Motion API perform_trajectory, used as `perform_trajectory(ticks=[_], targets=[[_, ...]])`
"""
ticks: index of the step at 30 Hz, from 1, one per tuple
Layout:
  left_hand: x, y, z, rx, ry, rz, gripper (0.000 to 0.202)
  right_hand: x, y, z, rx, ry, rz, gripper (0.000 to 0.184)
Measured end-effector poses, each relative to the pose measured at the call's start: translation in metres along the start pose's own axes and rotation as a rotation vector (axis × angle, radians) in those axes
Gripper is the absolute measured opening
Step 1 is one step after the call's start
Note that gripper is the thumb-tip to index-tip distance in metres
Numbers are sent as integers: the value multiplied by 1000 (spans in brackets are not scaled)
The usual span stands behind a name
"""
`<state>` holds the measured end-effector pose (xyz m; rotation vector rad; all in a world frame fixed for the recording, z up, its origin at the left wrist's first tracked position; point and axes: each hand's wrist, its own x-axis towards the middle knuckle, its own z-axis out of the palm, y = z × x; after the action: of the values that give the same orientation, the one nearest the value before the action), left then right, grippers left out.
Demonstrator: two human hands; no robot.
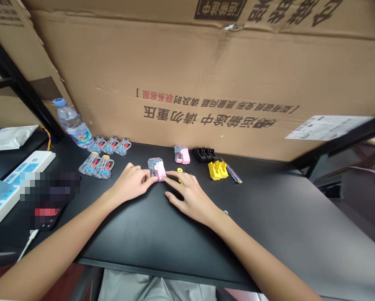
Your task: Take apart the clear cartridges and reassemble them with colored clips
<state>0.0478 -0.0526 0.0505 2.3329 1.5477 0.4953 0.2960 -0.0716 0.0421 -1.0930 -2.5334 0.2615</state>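
A small clear plastic casing with a pink part [160, 171] on it lies on the black table in front of me. My left hand [131, 180] holds its near left side, fingers curled and thumb against the pink part. At its right side, the index fingertip of my right hand [189, 196] touches the pink part; the other fingers are spread and the thumb is apart. Just beyond my right fingers are a small yellow ring [180, 170] and a black ring [189, 171]. Another clear casing with a pink part [182, 154] sits farther back.
Several clear casings [103, 167] with blue and red insides stand at left, near a water bottle [74, 123]. Black parts [204, 154], yellow parts [218, 170] and a slim tool [234, 174] lie right. A power strip [21, 179] is far left; cardboard [181, 62] walls the back.
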Motion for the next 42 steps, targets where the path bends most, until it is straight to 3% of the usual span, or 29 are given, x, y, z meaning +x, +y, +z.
perform_trajectory(ticks=[8,14,23,27,32,37,42], targets=[[0,-5,4,-32,2,-10,21,19,25,-1,-191,-20,22,53],[-2,-4,5,-1,-13,23,14,23,41,6,-308,38,91,56],[-5,4,0,61,-27,30,19,19,52,6,-230,55,135,54],[-9,11,-3,189,-25,5,20,18,52,6,-234,48,144,58],[-15,8,-8,438,82,-152,32,8,40,2,-238,104,120,71],[-18,-2,-6,480,102,-320,44,-1,38,-1,-236,119,109,74],[-21,8,0,493,62,-214,43,0,55,-20,-227,236,160,67]])
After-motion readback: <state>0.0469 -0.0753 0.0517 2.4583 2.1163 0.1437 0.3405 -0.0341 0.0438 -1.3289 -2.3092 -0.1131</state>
